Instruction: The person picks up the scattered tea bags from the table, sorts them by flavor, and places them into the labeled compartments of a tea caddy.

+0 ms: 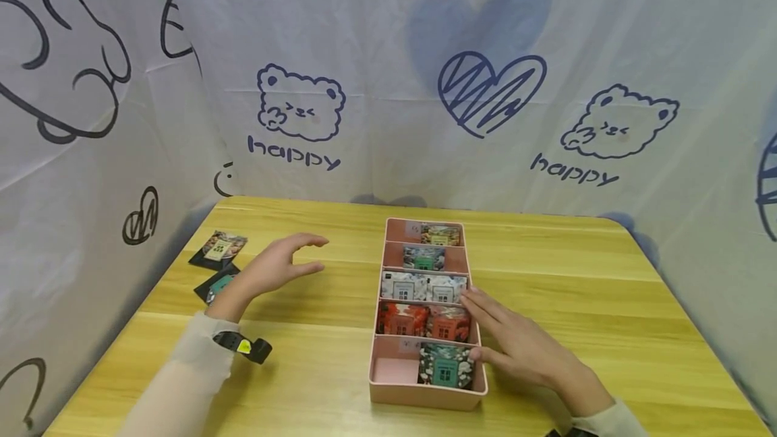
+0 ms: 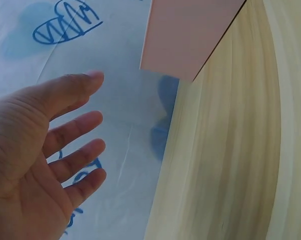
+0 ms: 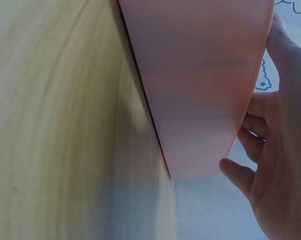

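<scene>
A long pink box divided into compartments stands on the table, with small flat packets inside. My right hand is at its right side, fingers fairly straight and fingertips on the rim. The thumb lies by a dark packet with a green label in the nearest compartment; whether it touches the packet I cannot tell. Left of the box, my left hand hovers with fingers apart and nothing in it. The right wrist view shows the right hand along the top edge of the pink side wall.
Two dark packets lie at the table's left: one with a pale label, another with a green label, partly behind the left wrist. Behind them, red packets, white packets, a blue-grey packet and a yellowish packet fill other compartments.
</scene>
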`<state>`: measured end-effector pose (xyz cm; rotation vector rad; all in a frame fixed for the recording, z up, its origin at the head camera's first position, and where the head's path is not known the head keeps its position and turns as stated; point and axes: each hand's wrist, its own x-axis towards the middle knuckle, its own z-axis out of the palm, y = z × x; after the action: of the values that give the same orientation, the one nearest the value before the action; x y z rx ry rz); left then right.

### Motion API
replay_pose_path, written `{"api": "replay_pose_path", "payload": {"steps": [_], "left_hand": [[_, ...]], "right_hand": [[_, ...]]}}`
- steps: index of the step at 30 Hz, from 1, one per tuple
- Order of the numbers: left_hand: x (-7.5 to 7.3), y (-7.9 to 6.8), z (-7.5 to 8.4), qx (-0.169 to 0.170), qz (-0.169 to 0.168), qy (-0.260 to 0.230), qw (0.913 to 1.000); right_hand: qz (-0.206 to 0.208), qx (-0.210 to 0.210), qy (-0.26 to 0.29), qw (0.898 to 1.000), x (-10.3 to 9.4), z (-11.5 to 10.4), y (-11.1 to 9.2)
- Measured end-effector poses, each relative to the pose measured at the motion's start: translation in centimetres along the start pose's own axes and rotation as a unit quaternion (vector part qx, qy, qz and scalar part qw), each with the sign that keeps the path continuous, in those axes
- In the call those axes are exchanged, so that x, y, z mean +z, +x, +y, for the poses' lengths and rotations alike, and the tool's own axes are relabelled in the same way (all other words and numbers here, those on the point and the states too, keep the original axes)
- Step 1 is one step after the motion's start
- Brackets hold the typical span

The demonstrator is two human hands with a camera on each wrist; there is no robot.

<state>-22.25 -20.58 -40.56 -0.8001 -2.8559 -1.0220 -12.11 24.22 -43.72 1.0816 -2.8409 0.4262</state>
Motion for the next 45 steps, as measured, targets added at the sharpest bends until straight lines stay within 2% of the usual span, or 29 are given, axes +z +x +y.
{"api": "replay_pose_path", "payload": {"steps": [9, 19, 23, 30, 36, 45], "left_hand": [[-1.9, -2.5, -2.1, -0.053, 0.001, 0.006, 0.9986], [-3.8, -4.8, -5.3, -0.078, 0.021, 0.034, 0.9962], [-4.2, -5.6, -6.0, -0.091, 0.011, 0.041, 0.9950], [-4.4, -7.0, -8.0, -0.124, -0.016, 0.020, 0.9919], [-4.5, -7.5, -9.0, -0.129, -0.036, 0.032, 0.9904], [-4.4, -7.4, -10.1, -0.130, -0.043, 0.025, 0.9903]], "right_hand": [[0.001, -0.002, 0.003, 1.000, 0.2, 0.0, -0.1], [0.002, -0.003, 0.000, 1.000, 0.1, 0.0, 0.0], [-0.002, 0.003, 0.002, 1.000, 0.1, 0.0, 0.0], [0.000, 0.000, 0.001, 1.000, 0.2, 0.1, 0.0], [0.002, 0.002, 0.011, 1.000, 0.3, 0.2, 0.0], [0.003, 0.011, 0.023, 1.000, 0.3, 0.3, 0.0]]}}
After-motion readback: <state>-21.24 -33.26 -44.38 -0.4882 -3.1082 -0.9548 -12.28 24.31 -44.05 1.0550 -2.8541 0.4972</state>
